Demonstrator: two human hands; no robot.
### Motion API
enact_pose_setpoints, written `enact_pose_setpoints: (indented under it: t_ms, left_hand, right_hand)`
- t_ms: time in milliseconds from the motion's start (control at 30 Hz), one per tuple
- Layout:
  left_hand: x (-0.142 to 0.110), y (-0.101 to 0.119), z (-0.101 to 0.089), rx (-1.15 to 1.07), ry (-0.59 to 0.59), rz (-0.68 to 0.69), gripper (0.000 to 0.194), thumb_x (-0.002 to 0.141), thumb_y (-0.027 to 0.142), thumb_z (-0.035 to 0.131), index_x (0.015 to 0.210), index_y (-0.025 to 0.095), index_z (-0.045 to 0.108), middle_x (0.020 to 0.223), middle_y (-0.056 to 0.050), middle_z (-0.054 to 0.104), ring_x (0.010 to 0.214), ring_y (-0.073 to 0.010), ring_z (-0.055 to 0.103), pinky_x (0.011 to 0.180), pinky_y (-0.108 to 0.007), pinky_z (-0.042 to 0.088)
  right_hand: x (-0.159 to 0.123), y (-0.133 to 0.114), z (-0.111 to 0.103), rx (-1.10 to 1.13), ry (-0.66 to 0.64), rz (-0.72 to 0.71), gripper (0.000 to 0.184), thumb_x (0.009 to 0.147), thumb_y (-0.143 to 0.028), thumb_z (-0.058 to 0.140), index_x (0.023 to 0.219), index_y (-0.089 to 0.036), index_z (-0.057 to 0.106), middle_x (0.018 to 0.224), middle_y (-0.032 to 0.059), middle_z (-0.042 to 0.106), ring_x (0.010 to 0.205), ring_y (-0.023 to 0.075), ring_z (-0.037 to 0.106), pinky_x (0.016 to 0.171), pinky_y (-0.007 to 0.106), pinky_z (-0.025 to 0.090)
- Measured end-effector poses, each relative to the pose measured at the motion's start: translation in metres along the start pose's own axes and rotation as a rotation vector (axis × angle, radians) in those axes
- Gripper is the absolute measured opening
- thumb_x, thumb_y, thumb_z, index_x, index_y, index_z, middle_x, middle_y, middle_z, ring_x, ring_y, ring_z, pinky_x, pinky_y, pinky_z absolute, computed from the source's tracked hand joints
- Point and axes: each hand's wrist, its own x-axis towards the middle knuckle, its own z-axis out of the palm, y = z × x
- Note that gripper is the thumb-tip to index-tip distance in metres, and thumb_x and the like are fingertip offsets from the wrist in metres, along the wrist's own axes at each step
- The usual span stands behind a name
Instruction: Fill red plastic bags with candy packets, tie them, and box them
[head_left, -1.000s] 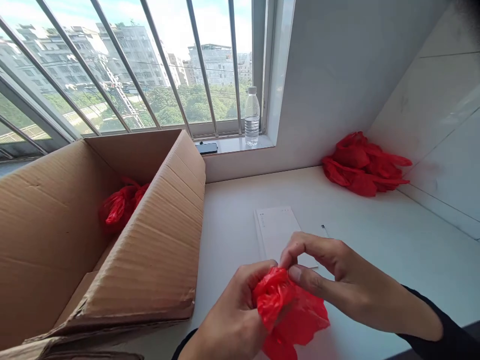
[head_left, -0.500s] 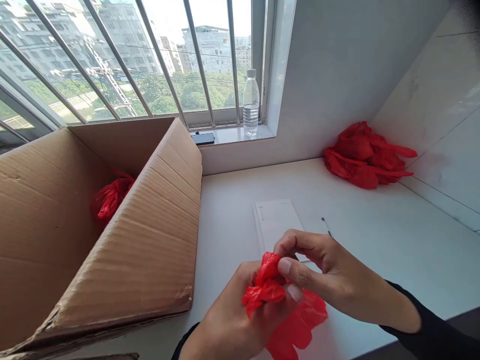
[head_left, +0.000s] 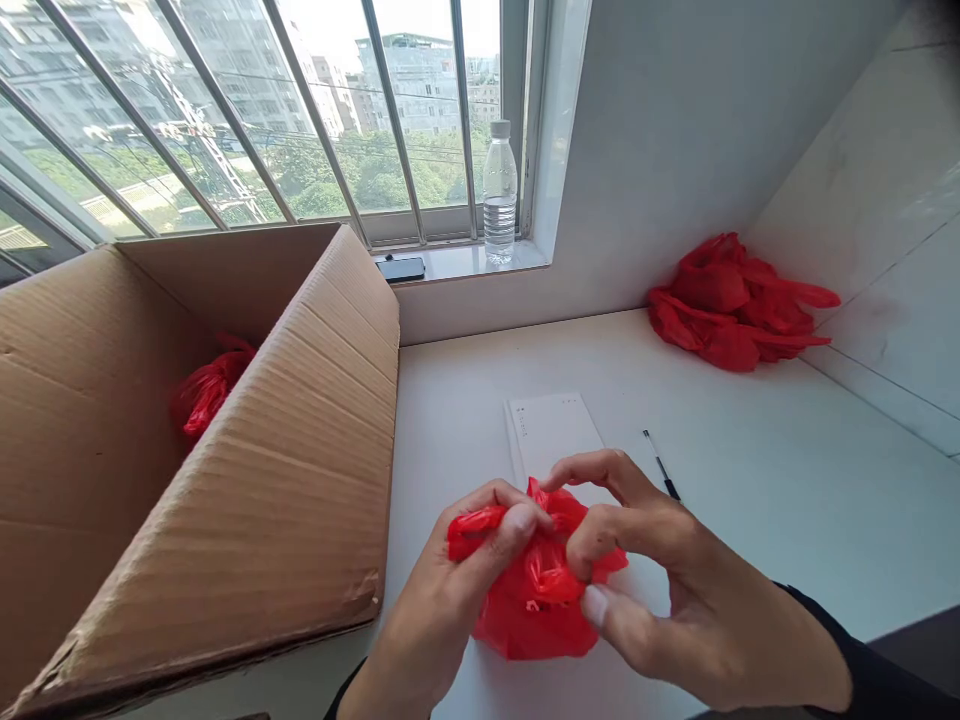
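Observation:
A crumpled red plastic bag (head_left: pixel 529 590) is bunched between both hands just above the white table near its front edge. My left hand (head_left: pixel 442 610) grips its left side, fingers curled round a twisted end. My right hand (head_left: pixel 675 590) pinches its top right with thumb and fingers. To the left stands an open cardboard box (head_left: pixel 300 430) with another red bag (head_left: pixel 206 390) inside.
A pile of red plastic bags (head_left: pixel 731 305) lies in the far right corner against the wall. A white sheet of paper (head_left: pixel 551 430) and a pen (head_left: pixel 660 465) lie just beyond my hands. A water bottle (head_left: pixel 499 195) and a dark phone (head_left: pixel 401 267) sit on the windowsill.
Both hands have kept working the red bag: the left hand shifted its grip to a twisted end on the left, and the right hand's fingers moved over the top.

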Motion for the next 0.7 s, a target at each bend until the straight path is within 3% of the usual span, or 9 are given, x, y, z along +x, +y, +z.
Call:
enact_pose_setpoints:
  t_ms: [67, 133, 233, 300, 367, 467, 600, 700]
  left_hand:
    - [-0.001, -0.001, -0.002, 0.039, -0.017, 0.015, 0.021, 0.094, 0.036, 0.07, 0.084, 0.018, 0.064, 0.081, 0.001, 0.062, 0.074, -0.0111, 0.056, 0.069, -0.02, 0.046]
    - [-0.002, -0.002, -0.005, 0.043, -0.039, 0.035, 0.015, 0.091, 0.032, 0.073, 0.089, 0.02, 0.065, 0.083, 0.001, 0.064, 0.073, -0.0107, 0.057, 0.068, -0.02, 0.046]
    - [-0.004, -0.004, -0.007, 0.036, -0.103, 0.051, 0.014, 0.089, 0.029, 0.075, 0.095, 0.022, 0.065, 0.087, 0.0, 0.067, 0.076, -0.0115, 0.059, 0.069, -0.02, 0.048]
    - [-0.005, -0.005, -0.008, 0.049, -0.115, 0.05, 0.015, 0.089, 0.029, 0.075, 0.099, 0.023, 0.065, 0.089, 0.0, 0.068, 0.079, -0.0124, 0.061, 0.071, -0.021, 0.048]
    - [-0.006, -0.006, -0.006, 0.111, -0.079, 0.063, 0.015, 0.09, 0.03, 0.074, 0.1, 0.023, 0.064, 0.09, 0.0, 0.068, 0.081, -0.0135, 0.062, 0.073, -0.022, 0.049]
    - [-0.005, -0.01, -0.004, 0.345, 0.072, 0.138, 0.012, 0.092, 0.029, 0.069, 0.103, 0.024, 0.066, 0.097, -0.001, 0.069, 0.088, -0.0167, 0.065, 0.077, -0.025, 0.051]
    - [0.001, -0.023, -0.003, 0.68, 0.329, 0.359, 0.016, 0.088, 0.014, 0.064, 0.099, 0.025, 0.068, 0.092, 0.0, 0.067, 0.076, -0.0156, 0.065, 0.066, -0.025, 0.048]
    - [0.007, -0.034, -0.005, 0.783, 0.419, 0.558, 0.018, 0.086, 0.008, 0.06, 0.088, 0.024, 0.066, 0.084, 0.001, 0.064, 0.071, -0.0147, 0.06, 0.064, -0.026, 0.044]
  right_hand:
    - [0.002, 0.003, 0.0, -0.046, -0.025, -0.031, 0.034, 0.075, -0.009, 0.067, 0.102, -0.03, 0.062, 0.138, 0.0021, 0.05, 0.144, 0.0248, 0.037, 0.108, 0.034, 0.046]
    - [0.006, 0.009, -0.001, -0.071, -0.066, -0.065, 0.056, 0.073, -0.012, 0.07, 0.124, -0.029, 0.055, 0.142, 0.0068, 0.049, 0.147, 0.028, 0.032, 0.112, 0.041, 0.044]
    - [0.011, 0.02, -0.003, -0.067, -0.131, -0.041, 0.082, 0.077, -0.013, 0.07, 0.149, -0.031, 0.035, 0.143, 0.0075, 0.051, 0.132, 0.0245, 0.051, 0.106, 0.039, 0.049]
    - [0.012, 0.025, -0.003, -0.063, -0.13, 0.012, 0.075, 0.083, -0.013, 0.064, 0.15, -0.034, 0.036, 0.13, 0.0038, 0.059, 0.111, 0.019, 0.062, 0.097, 0.035, 0.052]
    - [0.014, 0.028, -0.001, -0.077, -0.095, 0.064, 0.062, 0.086, -0.013, 0.061, 0.143, -0.031, 0.047, 0.114, 0.0014, 0.063, 0.097, 0.0172, 0.063, 0.09, 0.034, 0.052]
    - [0.013, 0.026, 0.001, -0.068, -0.058, 0.15, 0.046, 0.084, -0.012, 0.06, 0.128, -0.027, 0.059, 0.094, -0.0017, 0.063, 0.081, 0.0157, 0.059, 0.078, 0.031, 0.048]
    - [0.011, 0.023, 0.005, 0.079, -0.07, 0.23, 0.037, 0.092, -0.016, 0.059, 0.127, -0.03, 0.057, 0.083, -0.0053, 0.057, 0.074, 0.0137, 0.052, 0.07, 0.029, 0.042]
    - [0.01, 0.026, 0.007, 0.304, -0.101, 0.293, 0.031, 0.105, -0.036, 0.05, 0.136, -0.029, 0.051, 0.08, -0.0054, 0.051, 0.07, 0.0127, 0.046, 0.067, 0.028, 0.04]
